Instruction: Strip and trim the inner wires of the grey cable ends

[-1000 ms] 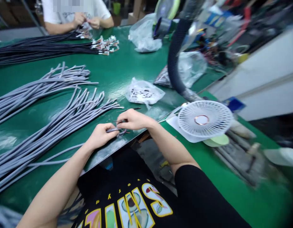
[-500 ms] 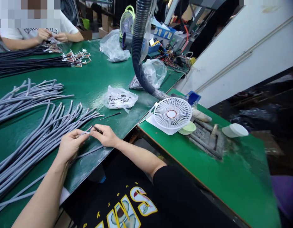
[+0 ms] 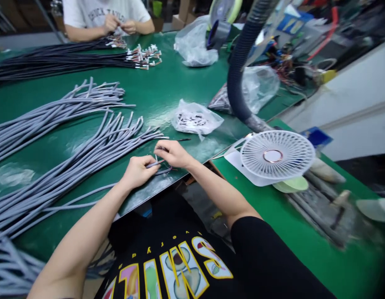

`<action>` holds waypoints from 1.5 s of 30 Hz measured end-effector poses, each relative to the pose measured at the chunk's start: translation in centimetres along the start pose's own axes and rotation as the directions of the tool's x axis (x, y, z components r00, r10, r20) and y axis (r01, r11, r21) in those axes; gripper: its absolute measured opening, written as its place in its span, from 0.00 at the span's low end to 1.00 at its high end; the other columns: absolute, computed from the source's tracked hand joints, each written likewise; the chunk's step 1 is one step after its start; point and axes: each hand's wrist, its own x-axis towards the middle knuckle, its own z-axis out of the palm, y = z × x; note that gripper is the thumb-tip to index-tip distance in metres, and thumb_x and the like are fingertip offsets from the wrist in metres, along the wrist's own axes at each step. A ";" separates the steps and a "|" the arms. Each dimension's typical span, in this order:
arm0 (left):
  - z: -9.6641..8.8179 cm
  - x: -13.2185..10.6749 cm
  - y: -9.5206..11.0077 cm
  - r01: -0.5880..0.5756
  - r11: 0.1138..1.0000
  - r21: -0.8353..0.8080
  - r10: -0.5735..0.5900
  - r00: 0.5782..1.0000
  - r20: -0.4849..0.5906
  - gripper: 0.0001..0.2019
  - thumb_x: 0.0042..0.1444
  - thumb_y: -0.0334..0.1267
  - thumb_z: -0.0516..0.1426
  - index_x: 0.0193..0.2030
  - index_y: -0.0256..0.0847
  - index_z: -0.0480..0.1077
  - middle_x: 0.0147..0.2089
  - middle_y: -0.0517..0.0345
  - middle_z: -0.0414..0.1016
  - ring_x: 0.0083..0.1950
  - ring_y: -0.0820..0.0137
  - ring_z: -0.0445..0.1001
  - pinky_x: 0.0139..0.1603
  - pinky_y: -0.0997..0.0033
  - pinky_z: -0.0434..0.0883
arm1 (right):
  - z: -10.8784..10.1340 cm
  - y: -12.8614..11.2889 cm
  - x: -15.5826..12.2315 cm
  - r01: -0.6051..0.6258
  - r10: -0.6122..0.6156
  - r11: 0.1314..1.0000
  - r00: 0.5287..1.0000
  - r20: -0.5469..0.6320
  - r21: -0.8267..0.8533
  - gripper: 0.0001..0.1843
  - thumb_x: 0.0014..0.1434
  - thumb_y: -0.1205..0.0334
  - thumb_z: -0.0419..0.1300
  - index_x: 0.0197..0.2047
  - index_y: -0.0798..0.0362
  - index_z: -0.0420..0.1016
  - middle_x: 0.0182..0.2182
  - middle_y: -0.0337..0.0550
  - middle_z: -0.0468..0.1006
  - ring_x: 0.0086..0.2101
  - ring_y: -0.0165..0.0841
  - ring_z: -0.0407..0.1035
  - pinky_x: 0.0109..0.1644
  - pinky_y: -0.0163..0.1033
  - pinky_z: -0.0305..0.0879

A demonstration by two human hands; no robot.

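My left hand (image 3: 139, 171) is closed around a grey cable (image 3: 153, 164) close to its end. Pinched in my right hand (image 3: 173, 153) is a thin dark tool (image 3: 163, 148), mostly covered by the fingers; its exact kind is hidden. A short pale strand stands up between the two hands, and thin wires show just below the right hand. To the left lies a large bundle of grey cables (image 3: 86, 160), its cut ends pointing toward my hands. Another thin dark stick (image 3: 184, 139) rests on the table just beyond my right hand.
A clear bag of small black-and-white parts (image 3: 195, 119) lies ahead. On the right stand a white fan (image 3: 276, 155) and a flexible black duct (image 3: 236, 79). A second grey bundle (image 3: 86, 101) and black cables (image 3: 86, 62) lie farther off, before a co-worker (image 3: 108, 20).
The view has swung left, so the scene sits farther right. My hands have shifted against each other; the grey cable now shows between them, where thin coloured wires showed earlier.
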 end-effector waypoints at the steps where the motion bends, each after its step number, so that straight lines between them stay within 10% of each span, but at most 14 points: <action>1: 0.0 -0.1 -0.1 -0.017 1.000 -0.006 0.017 1.000 -0.003 0.11 0.50 0.41 0.58 0.22 0.36 0.68 0.20 0.65 0.64 0.23 0.78 0.57 0.26 0.76 0.55 | 0.1 0.0 0.0 -0.018 0.017 0.999 1.000 0.007 0.044 0.11 0.60 0.60 0.53 0.28 0.55 0.66 0.23 0.36 0.66 0.27 0.27 0.59 0.35 0.34 0.56; 11: -0.6 -0.2 1.0 0.073 0.981 -0.178 -0.063 0.996 0.059 0.12 0.51 0.43 0.59 0.25 0.36 0.70 0.22 0.62 0.68 0.23 0.78 0.61 0.26 0.77 0.59 | -0.4 -0.8 -0.4 -0.140 0.149 0.972 0.988 -0.033 0.191 0.13 0.58 0.56 0.55 0.26 0.55 0.66 0.22 0.34 0.63 0.25 0.26 0.55 0.32 0.34 0.53; 19: 0.1 0.6 0.2 0.272 0.755 -0.597 -0.234 0.962 0.142 0.16 0.49 0.48 0.63 0.29 0.37 0.67 0.22 0.63 0.70 0.17 0.82 0.60 0.17 0.81 0.54 | -0.2 -2.3 -0.3 -0.102 0.112 0.976 0.993 -0.043 0.192 0.11 0.59 0.57 0.56 0.28 0.54 0.67 0.24 0.35 0.66 0.26 0.26 0.57 0.33 0.34 0.55; 27: 0.0 0.6 1.0 0.356 0.561 -0.747 -0.355 0.919 0.171 0.18 0.40 0.43 0.67 0.24 0.36 0.63 0.20 0.64 0.67 0.17 0.81 0.64 0.16 0.82 0.61 | -1.9 -1.7 -2.9 -0.316 0.310 0.862 0.947 0.080 0.398 0.27 0.65 0.42 0.46 0.45 0.57 0.72 0.18 0.32 0.61 0.20 0.25 0.51 0.25 0.33 0.49; 45: 0.2 -0.2 1.2 0.312 0.628 -0.713 -0.201 0.950 0.239 0.19 0.44 0.47 0.67 0.28 0.37 0.63 0.20 0.63 0.70 0.17 0.78 0.68 0.18 0.79 0.66 | -2.1 -2.3 -5.4 -0.379 0.215 0.853 0.881 0.421 0.359 0.27 0.65 0.45 0.49 0.47 0.61 0.75 0.19 0.32 0.60 0.21 0.24 0.53 0.26 0.33 0.51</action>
